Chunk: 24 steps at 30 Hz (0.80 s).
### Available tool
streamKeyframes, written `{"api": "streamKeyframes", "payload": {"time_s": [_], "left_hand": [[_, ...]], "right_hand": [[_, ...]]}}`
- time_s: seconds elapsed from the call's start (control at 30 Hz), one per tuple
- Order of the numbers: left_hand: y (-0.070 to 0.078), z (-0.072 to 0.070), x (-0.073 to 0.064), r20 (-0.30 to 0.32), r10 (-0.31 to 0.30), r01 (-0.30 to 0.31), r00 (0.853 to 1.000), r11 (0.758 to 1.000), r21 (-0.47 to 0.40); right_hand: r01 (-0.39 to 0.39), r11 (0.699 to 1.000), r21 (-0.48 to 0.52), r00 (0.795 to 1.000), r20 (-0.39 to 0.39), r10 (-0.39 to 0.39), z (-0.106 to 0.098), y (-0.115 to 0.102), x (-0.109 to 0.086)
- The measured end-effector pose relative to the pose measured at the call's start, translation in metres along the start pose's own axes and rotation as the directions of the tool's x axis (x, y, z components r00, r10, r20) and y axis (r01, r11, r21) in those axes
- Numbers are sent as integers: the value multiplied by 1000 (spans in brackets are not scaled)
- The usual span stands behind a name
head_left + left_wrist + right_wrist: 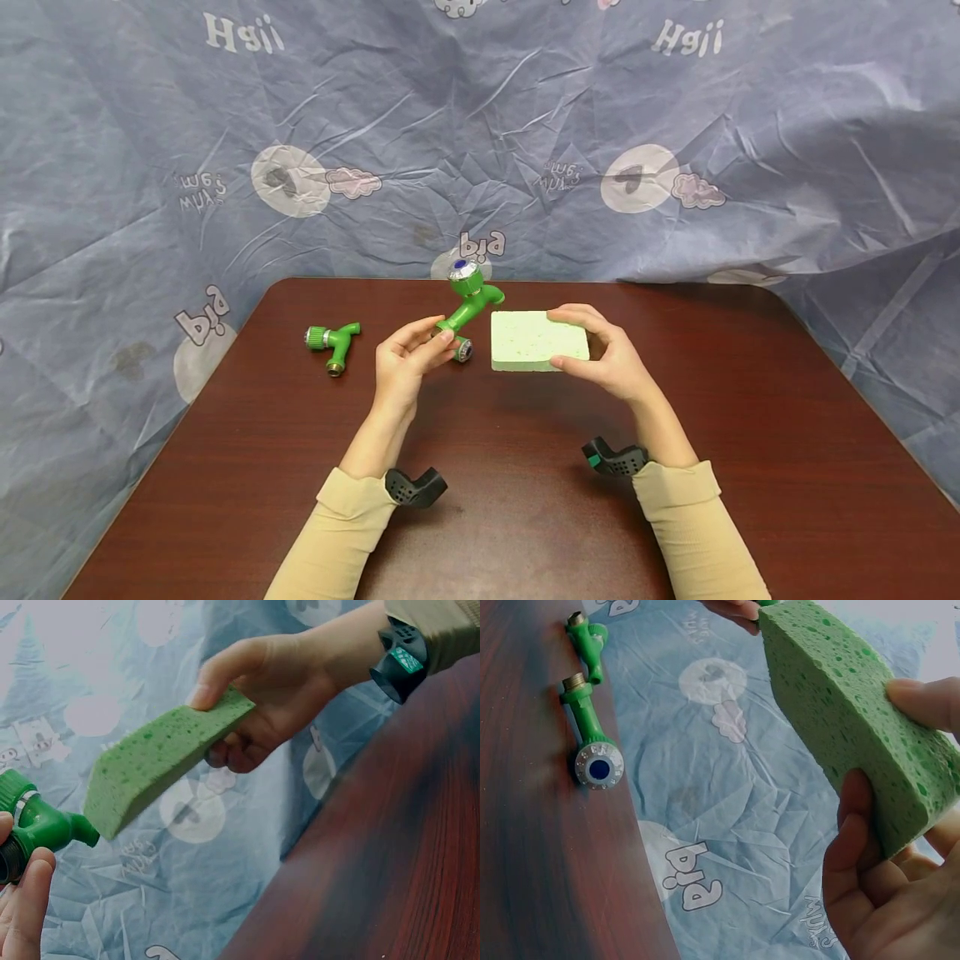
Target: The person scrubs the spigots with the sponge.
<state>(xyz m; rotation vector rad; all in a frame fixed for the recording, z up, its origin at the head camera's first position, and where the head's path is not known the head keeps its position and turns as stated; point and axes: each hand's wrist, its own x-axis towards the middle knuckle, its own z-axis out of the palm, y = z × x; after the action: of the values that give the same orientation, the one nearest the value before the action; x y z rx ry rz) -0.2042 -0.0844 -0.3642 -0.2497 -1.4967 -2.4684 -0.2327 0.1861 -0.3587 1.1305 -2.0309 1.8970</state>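
Observation:
My left hand (403, 362) pinches a green plastic tap (470, 308) by its inlet end and holds it up above the table. Its silver-rimmed knob with a blue centre points upward, and the spout faces right. In my right hand (603, 350) is a light green porous sponge (540, 340), gripped at its right end between thumb and fingers. The left wrist view shows the tap's spout (84, 829) close to the near end of the sponge (161, 761); whether they touch I cannot tell. The right wrist view shows the thumb (926, 703) on the sponge's broad face.
Two more green taps lie on the dark reddish wooden table (510, 500): one at the left (337, 346), the other (464, 350) partly hidden behind my left hand. A wrinkled blue-grey printed cloth (480, 150) hangs behind the table's far edge.

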Motion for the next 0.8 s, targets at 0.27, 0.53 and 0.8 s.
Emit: {"api": "streamKeyframes", "payload": {"time_s": [0.27,0.53,0.8], "left_hand": [[1,1,-2,75,-11,13,997,999,-34],[-2,0,-1,100,21,-19,995,1000,-18],[-3,0,-1,100,-30,35,994,998,-47]], "right_hand": [[-56,998,-41,998,-34,55,5,6,1],[-61,996,-62,996,-64,57,9,4,2],[-59,997,-46,997,-43,57,9,4,2]]}}
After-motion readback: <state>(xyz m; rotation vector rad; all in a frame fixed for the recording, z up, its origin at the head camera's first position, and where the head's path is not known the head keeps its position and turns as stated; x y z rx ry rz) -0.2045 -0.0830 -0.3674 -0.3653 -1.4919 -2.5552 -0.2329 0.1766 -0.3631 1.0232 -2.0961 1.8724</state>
